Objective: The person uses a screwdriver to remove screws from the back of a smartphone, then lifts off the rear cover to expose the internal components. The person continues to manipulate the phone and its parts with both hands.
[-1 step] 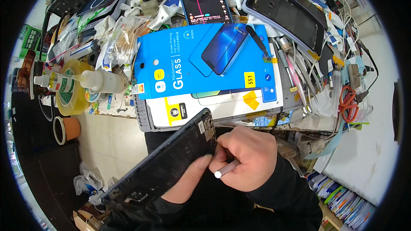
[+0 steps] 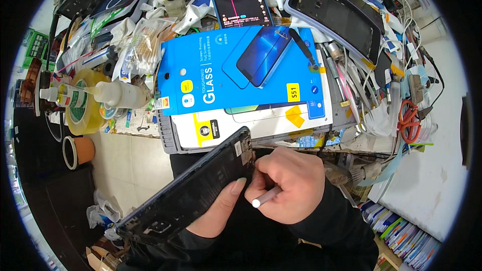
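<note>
A black opened phone (image 2: 183, 193) with its inner parts bare is tilted across my lap, its upper right end just below the table edge. My left hand (image 2: 216, 216) grips it along its lower long side, thumb lying on the inner face and the other fingers hidden behind. At the upper right corner, my right hand (image 2: 293, 183) is closed round a slim rod-like tool (image 2: 267, 197) with a pale handle and white end. The tool's working tip is hidden by my fingers, which are against the phone's edge.
On the cluttered table lie a blue screen-glass package (image 2: 201, 78), a lit phone (image 2: 241, 0), and a phone frame (image 2: 334, 20). White bottles (image 2: 120, 94) and a tape roll (image 2: 83, 115) stand left. Orange-handled scissors (image 2: 409, 123) and loose tools lie right.
The phone's lower left end has shifted slightly outward to the left. My left thumb has slid a little up along the inner face. My right hand keeps nearly the same place.
</note>
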The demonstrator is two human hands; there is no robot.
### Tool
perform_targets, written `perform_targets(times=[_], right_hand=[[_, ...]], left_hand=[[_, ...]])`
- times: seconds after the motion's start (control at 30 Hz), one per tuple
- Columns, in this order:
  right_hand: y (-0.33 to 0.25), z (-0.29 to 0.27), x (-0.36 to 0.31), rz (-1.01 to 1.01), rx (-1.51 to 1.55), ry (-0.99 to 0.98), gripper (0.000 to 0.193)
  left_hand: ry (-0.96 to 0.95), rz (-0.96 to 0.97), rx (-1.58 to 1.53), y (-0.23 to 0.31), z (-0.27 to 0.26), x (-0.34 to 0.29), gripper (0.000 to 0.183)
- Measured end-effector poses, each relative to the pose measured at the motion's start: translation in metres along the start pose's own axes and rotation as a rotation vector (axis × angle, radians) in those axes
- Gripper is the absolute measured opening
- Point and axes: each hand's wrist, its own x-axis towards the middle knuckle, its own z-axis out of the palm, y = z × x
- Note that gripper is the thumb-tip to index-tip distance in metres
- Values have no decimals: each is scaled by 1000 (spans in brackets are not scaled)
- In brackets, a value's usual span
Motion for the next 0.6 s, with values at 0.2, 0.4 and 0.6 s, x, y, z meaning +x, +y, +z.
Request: perform_targets(times=[0.2,0.4,0.6], right_hand=[[-2,-15,-5,259,391,-134,12],[-9,-34,-3,655,767,-260,2],[-14,-59,-5,548,595,-245,11]], left_hand=[[-66,-12,20,1,-4,-3,45],[-56,19,38,5,-6,0,55],[-53,-107,-460,8,-7,13,67]])
